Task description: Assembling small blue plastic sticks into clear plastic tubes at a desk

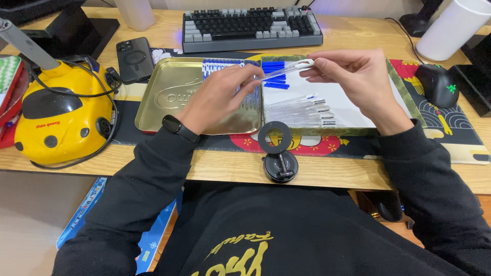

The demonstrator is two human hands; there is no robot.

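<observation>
We pinch the clear pen barrel [286,69] at both ends — left hand [220,97] low, right hand [353,76] high — so its long axis slants up to our right.

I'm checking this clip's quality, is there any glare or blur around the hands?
Head view: the gold metal tin lid shows soft glare on its embossed face; the clear plastic pen barrel held between left hand and right hand is slightly smeared; the desk edges bow a little, wide-lens distortion.
</observation>
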